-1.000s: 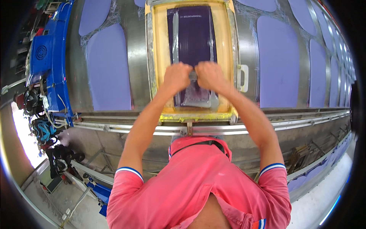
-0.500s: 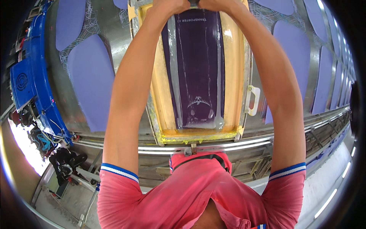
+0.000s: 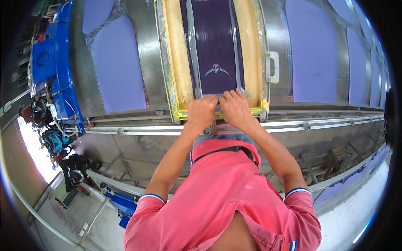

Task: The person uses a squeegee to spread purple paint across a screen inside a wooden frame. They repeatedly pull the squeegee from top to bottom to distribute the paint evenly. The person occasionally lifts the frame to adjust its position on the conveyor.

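A printing screen [image 3: 166,71] lies in front of me, its frame stained yellow and its long middle area dark purple with a small pale emblem. My left hand [image 3: 202,111] and my right hand [image 3: 235,107] are side by side at the screen's near end. Both have their fingers closed round a squeegee, mostly hidden under them; a bit of it [image 3: 218,107] shows between the hands. Clear wet-looking strips run along both sides of the purple area. A white handle [image 3: 273,67] sticks out from the frame's right side.
Light purple cut panels [image 3: 119,67] lie on the metal table [image 3: 153,50] left and right of the screen. Metal rails [image 3: 155,129] run along its near edge, between the table and my body. At the far left stands a blue machine [image 3: 44,62].
Both hands have come from the far end of the screen to its near end, with the squeegee. The wet patches over the purple area are mostly gone. My view has shifted.
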### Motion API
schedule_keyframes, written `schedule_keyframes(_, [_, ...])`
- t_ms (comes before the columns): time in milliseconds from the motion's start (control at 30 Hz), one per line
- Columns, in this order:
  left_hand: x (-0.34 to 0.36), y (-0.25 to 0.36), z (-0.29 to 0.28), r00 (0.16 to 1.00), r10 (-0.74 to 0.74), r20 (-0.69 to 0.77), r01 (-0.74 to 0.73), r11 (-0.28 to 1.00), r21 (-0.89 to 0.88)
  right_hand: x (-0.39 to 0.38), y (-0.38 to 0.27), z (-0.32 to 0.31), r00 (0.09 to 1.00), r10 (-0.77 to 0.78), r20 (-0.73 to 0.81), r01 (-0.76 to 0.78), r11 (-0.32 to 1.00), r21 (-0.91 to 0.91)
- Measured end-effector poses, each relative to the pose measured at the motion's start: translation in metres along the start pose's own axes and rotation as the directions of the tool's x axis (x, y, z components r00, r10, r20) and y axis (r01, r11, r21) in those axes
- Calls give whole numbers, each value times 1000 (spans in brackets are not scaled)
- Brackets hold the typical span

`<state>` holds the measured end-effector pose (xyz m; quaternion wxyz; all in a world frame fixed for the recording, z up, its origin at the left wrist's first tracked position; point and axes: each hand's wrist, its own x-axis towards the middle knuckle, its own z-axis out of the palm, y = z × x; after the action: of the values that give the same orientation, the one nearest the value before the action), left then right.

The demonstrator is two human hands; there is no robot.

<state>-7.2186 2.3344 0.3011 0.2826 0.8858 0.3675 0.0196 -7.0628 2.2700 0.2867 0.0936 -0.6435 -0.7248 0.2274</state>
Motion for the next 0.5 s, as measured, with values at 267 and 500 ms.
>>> schedule_keyframes(267, [-6,-2,12,998,47,33,-50,992,118,25,182,-21,536,586,-607,-552,788,272])
schedule_keyframes(500, [-25,-14,7,998,41,-46,-39,998,48,47,173,-51,573,645,-506,-522,763,382])
